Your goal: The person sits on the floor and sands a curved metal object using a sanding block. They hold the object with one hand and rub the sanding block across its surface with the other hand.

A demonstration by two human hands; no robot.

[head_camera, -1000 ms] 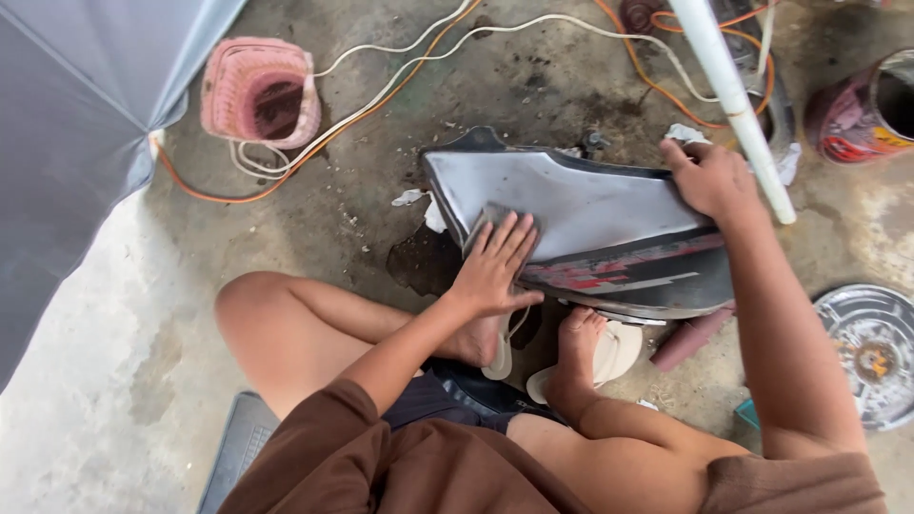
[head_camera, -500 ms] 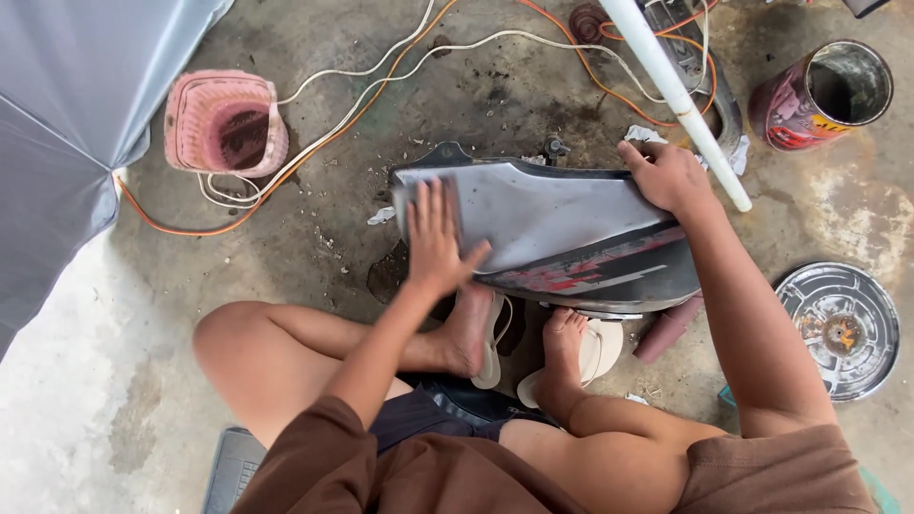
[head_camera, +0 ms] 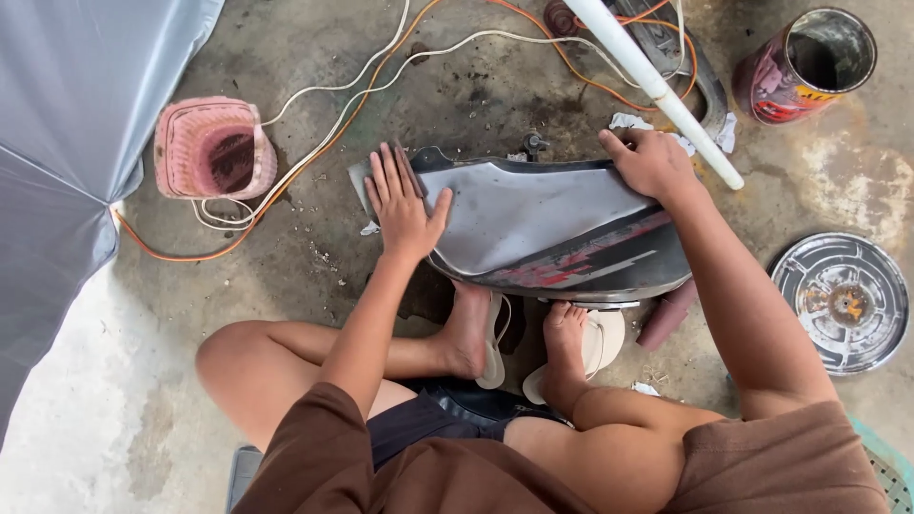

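A curved grey body panel [head_camera: 543, 224] with red and dark stripes rests on the concrete floor in front of my feet. My left hand [head_camera: 400, 205] lies flat on the panel's left end, fingers spread and pointing away from me. My right hand [head_camera: 652, 164] grips the panel's far right edge, next to a scrap of white paper [head_camera: 628, 122]. A white pipe [head_camera: 657, 86] slants just beyond that hand.
A pink woven basket [head_camera: 211, 148] stands at the left, with white and orange cables [head_camera: 324, 133] running past it. A rusty can [head_camera: 809, 62] sits top right, a round metal cover [head_camera: 838, 300] at the right. A grey umbrella canopy [head_camera: 76, 124] fills the left side.
My left hand has slid leftward along the panel, from its middle to its left end. My right hand has kept its hold on the far edge.
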